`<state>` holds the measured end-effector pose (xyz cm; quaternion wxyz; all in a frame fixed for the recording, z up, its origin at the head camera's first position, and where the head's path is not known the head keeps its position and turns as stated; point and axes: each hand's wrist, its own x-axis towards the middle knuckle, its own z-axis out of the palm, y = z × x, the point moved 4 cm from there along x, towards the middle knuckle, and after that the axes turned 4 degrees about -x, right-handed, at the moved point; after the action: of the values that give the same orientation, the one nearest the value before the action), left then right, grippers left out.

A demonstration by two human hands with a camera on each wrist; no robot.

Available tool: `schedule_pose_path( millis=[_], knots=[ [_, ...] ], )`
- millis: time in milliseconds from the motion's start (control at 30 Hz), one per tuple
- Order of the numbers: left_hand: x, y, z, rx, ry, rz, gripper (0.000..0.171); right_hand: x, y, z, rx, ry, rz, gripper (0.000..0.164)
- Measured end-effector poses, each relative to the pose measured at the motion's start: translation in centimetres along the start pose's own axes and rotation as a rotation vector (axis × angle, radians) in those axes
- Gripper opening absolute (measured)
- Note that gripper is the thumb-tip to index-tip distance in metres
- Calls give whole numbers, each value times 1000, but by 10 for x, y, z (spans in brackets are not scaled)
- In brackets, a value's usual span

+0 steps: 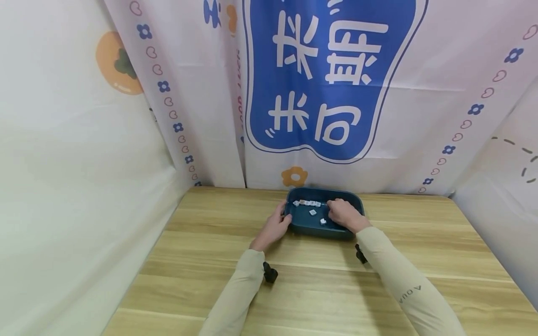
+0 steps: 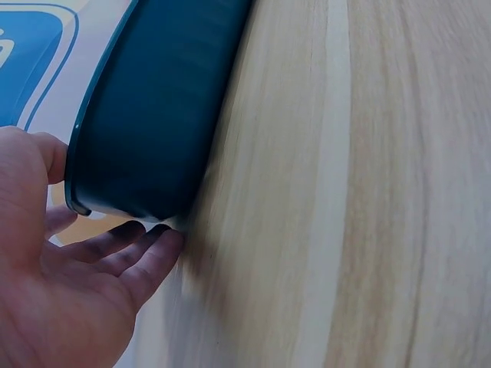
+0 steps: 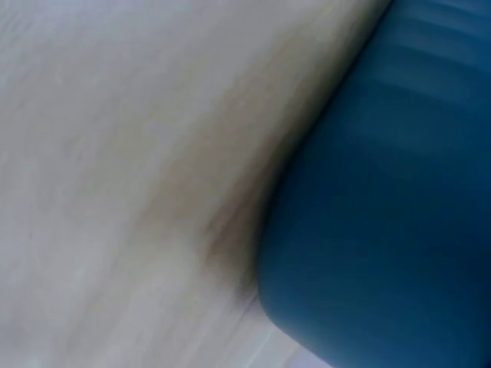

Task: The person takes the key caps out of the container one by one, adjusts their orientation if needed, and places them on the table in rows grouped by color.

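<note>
A dark teal tray (image 1: 321,229) sits at the back of the table. My left hand (image 1: 276,225) holds its left end, thumb at the rim and fingers against the outer wall. In the left wrist view the fingertips of this hand (image 2: 92,268) lie under the corner of the tray (image 2: 153,107). Inside the tray, several small white cubes (image 1: 312,203) with faint marks form a row along the back. Two white pieces lie apart, one mid-tray (image 1: 313,212) and one nearer the front (image 1: 323,221). My right hand (image 1: 343,214) reaches in, fingertips at the row's right end; I cannot tell what they hold.
The wood-grain table (image 1: 311,289) extends in front of the tray and to both sides. Close behind the tray hangs a printed white curtain (image 1: 218,154) with a blue sign shape. White cloth walls (image 1: 84,186) flank the table. In the right wrist view, the tray's outer wall (image 3: 383,230) is blurred.
</note>
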<state>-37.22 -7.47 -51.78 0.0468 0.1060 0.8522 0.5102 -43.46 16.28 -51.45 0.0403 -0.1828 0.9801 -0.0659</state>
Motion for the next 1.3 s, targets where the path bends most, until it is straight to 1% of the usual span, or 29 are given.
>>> schedule_pose_path(
  millis=[67, 167, 233, 400, 567, 700, 867, 967, 1100, 1200, 1300],
  knots=[
    [0, -1, 1, -3, 5, 0, 59, -1, 0, 0, -2, -4, 3, 31],
    [-1, -1, 1, -17, 9, -2, 59, -3, 0, -1, -16, 11, -2, 31],
    [-2, 0, 1, -36, 7, -8, 59, -5, 1, -2, -25, 41, -7, 28],
    [-5, 0, 1, -68, 8, -25, 58, -10, 0, -6, -53, 120, -53, 19],
    [-3, -2, 0, -75, 14, -22, 58, -14, -4, -15, -62, 191, -76, 15],
    [-1, -4, 1, -64, 21, -23, 58, -17, -4, -20, -22, 233, -80, 15],
    [-1, -4, 2, -54, 19, -30, 58, -20, 1, -22, 116, 262, -29, 22],
    [0, -4, 2, -72, 17, -30, 58, -22, 1, -25, 177, 282, -13, 24],
    [0, -3, 1, -80, 21, -26, 58, -26, -1, -29, 182, 311, -22, 24],
    [-1, -3, 1, -63, 23, -19, 58, -31, -3, -32, 165, 343, -35, 22],
    [-1, -2, 1, -58, 20, -17, 59, -38, -5, -36, 173, 373, -47, 21]
  ],
)
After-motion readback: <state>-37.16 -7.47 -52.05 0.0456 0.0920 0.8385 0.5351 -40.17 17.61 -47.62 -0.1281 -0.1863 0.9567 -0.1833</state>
